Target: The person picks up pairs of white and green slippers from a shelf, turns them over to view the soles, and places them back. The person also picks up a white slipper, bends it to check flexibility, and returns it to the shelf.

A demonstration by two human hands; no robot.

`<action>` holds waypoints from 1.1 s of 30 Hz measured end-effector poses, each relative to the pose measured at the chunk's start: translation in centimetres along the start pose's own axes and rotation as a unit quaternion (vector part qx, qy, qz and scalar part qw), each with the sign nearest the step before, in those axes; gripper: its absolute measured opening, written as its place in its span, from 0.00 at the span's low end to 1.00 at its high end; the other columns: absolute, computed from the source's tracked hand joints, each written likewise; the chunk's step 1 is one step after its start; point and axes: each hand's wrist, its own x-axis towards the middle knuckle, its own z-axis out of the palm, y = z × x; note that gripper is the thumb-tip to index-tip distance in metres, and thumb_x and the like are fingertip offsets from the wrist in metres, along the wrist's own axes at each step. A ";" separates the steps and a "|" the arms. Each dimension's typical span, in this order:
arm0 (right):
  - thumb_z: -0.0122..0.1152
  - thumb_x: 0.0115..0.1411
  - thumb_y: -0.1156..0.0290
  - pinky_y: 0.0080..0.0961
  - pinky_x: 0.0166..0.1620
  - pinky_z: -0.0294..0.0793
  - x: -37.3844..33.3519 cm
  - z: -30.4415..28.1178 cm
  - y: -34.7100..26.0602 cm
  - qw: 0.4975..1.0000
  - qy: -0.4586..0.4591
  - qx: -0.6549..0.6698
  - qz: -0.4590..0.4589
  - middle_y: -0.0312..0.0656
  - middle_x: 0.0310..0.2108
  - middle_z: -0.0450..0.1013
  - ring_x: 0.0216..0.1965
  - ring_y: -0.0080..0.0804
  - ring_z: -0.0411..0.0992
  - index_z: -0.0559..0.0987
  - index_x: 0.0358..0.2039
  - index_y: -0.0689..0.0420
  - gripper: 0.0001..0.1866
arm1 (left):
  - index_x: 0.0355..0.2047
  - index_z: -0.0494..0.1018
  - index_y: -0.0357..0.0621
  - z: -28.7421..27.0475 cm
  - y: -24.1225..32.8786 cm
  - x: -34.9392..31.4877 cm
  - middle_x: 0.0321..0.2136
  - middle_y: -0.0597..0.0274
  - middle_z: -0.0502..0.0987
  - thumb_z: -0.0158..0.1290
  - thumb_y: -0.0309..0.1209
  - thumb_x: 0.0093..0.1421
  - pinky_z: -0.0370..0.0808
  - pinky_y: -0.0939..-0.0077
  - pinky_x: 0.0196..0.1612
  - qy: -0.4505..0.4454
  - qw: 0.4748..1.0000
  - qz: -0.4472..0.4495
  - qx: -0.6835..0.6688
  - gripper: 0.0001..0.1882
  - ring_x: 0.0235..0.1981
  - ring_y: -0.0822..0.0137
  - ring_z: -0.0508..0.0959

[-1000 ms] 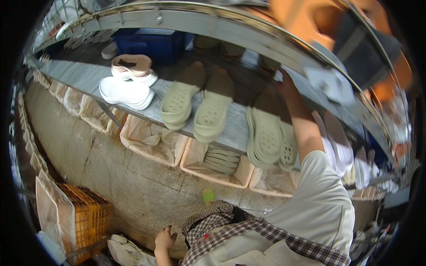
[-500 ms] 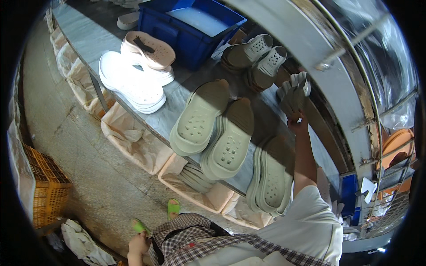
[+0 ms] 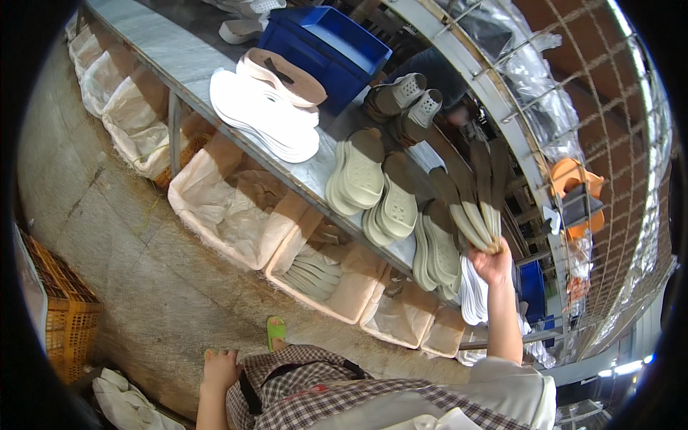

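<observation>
My right hand (image 3: 493,262) is raised at the right side of the bench, closed round the near ends of a fanned bundle of clog soles (image 3: 471,218). Their lower parts are pale and their upper parts lie in brown shadow. Beside the bundle stand stacks of pale green clog soles (image 3: 435,251), with holes at one end. Two more stacks of the same kind, a middle stack (image 3: 398,208) and a left stack (image 3: 360,179), lean in a row. Low by the checked apron, my left hand (image 3: 221,369) hangs with loose fingers, holding nothing visible.
White soles (image 3: 261,118) and a beige sole (image 3: 294,79) lie on the metal bench (image 3: 154,43), near a blue bin (image 3: 322,50). Shaded grey stacks (image 3: 423,111) stand behind. Lined baskets (image 3: 326,304) fill the space below. An orange crate (image 3: 68,315) sits at left, wire mesh (image 3: 609,143) at right.
My right hand has drawn back from the rear of the bench, bringing the bundle of soles up with it. The view has shifted right. My left hand stays low by the apron.
</observation>
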 end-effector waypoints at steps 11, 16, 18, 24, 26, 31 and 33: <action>0.60 0.52 0.62 0.34 0.41 0.72 -20.0 4.5 14.7 0.997 0.021 0.076 -0.028 0.45 0.42 0.72 0.42 0.37 0.71 0.71 0.46 0.58 0.22 | 0.56 0.63 0.43 -16.3 8.3 -7.1 0.59 0.49 0.59 0.58 0.38 0.53 0.66 0.62 0.56 0.302 0.867 0.364 -0.158 0.31 0.57 0.51 0.64; 0.65 0.48 0.68 0.38 0.54 0.68 -20.4 6.4 19.0 0.992 -0.072 -0.016 -0.101 0.49 0.50 0.68 0.51 0.41 0.68 0.63 0.55 0.64 0.34 | 0.63 0.49 0.40 -20.1 18.0 -11.5 0.63 0.50 0.51 0.63 0.38 0.50 0.61 0.60 0.60 0.266 0.759 0.524 -0.282 0.46 0.63 0.54 0.56; 0.65 0.48 0.72 0.36 0.54 0.69 -20.3 7.8 20.7 0.988 -0.098 -0.002 -0.116 0.50 0.50 0.67 0.51 0.41 0.68 0.60 0.56 0.66 0.36 | 0.65 0.36 0.40 -20.5 20.5 -12.4 0.64 0.43 0.46 0.64 0.37 0.48 0.54 0.61 0.62 0.173 0.779 0.481 -0.364 0.56 0.65 0.52 0.49; 0.70 0.48 0.66 0.34 0.58 0.59 -18.1 12.5 24.5 0.903 -0.119 -0.253 -0.327 0.52 0.56 0.57 0.58 0.37 0.58 0.46 0.60 0.64 0.48 | 0.63 0.46 0.38 -21.4 21.2 -11.0 0.61 0.53 0.54 0.59 0.33 0.54 0.55 0.62 0.62 0.151 0.604 0.429 -0.654 0.42 0.61 0.56 0.56; 0.73 0.45 0.62 0.34 0.58 0.59 -17.2 13.1 24.1 0.822 -0.126 -0.360 -0.423 0.53 0.55 0.56 0.58 0.39 0.57 0.46 0.60 0.64 0.53 | 0.62 0.50 0.39 -21.5 19.8 -10.4 0.60 0.56 0.57 0.60 0.36 0.53 0.56 0.61 0.62 0.161 0.552 0.430 -0.696 0.42 0.60 0.56 0.58; 0.70 0.45 0.49 0.37 0.59 0.56 -15.4 16.4 22.1 0.791 -0.316 -0.258 -0.455 0.49 0.54 0.58 0.58 0.38 0.56 0.47 0.60 0.59 0.52 | 0.62 0.52 0.43 -23.5 15.8 -9.9 0.58 0.56 0.61 0.51 0.50 0.58 0.60 0.59 0.60 0.201 0.511 0.526 -0.650 0.38 0.58 0.56 0.62; 0.67 0.48 0.49 0.36 0.60 0.54 -14.9 17.9 21.0 0.847 -0.392 -0.146 -0.326 0.47 0.54 0.57 0.58 0.36 0.55 0.50 0.60 0.57 0.48 | 0.61 0.54 0.43 -24.0 14.2 -9.7 0.57 0.56 0.63 0.42 0.55 0.61 0.65 0.58 0.57 0.189 0.528 0.533 -0.633 0.36 0.57 0.54 0.65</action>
